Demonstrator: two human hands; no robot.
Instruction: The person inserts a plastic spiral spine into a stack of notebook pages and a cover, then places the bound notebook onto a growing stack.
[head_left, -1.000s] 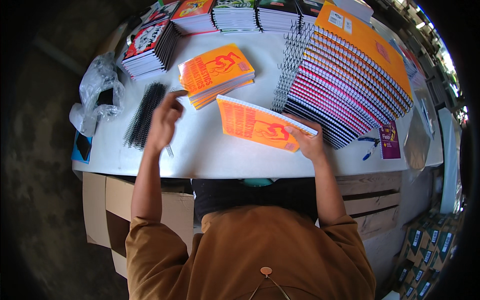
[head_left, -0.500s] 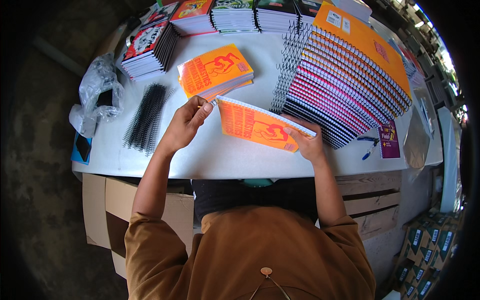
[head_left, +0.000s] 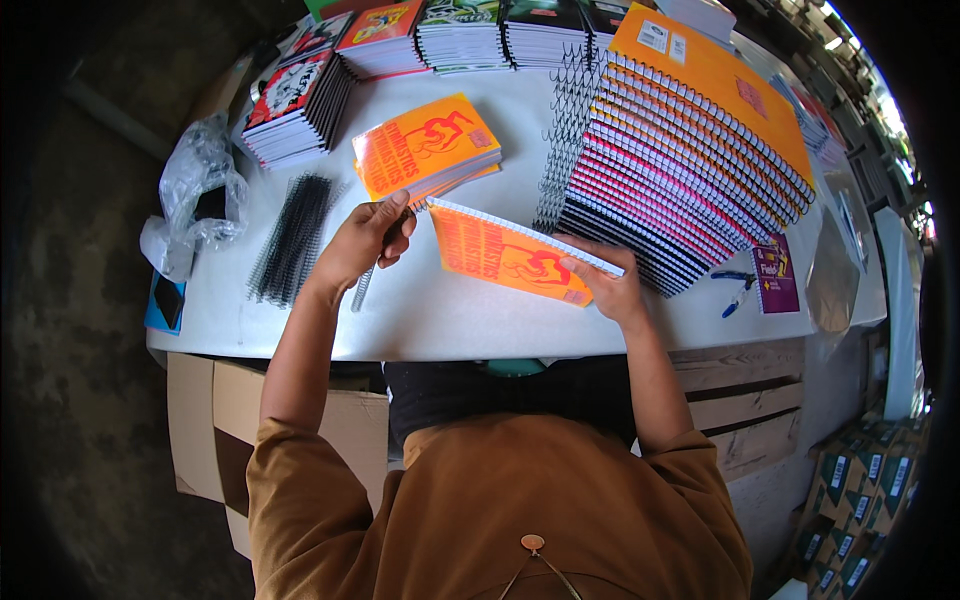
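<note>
My right hand (head_left: 610,280) grips an orange notebook (head_left: 505,255) by its right end, thumb on the front cover and fingers behind. The notebook is tilted over the table, with a row of punched holes along its upper edge. Between the fingers of my left hand (head_left: 375,237) is a dark wire binding coil (head_left: 362,290). One end of the coil meets the notebook's upper left corner; the other hangs below my hand. Behind the notebook lies a stack of matching orange notebooks (head_left: 430,150). A heap of loose black coils (head_left: 295,240) rests left of my left hand.
A tall, fanned pile of coil-bound books (head_left: 690,150) takes up the right side of the white table (head_left: 430,325). Blue-handled pliers (head_left: 738,290) and a purple booklet (head_left: 777,280) lie near it. More book stacks (head_left: 465,40) line the back. A crumpled plastic bag (head_left: 200,190) sits at left.
My left hand has turned and closed more around the coil, whose loose end now shows below it. The notebook has shifted slightly left in view, still in my right hand.
</note>
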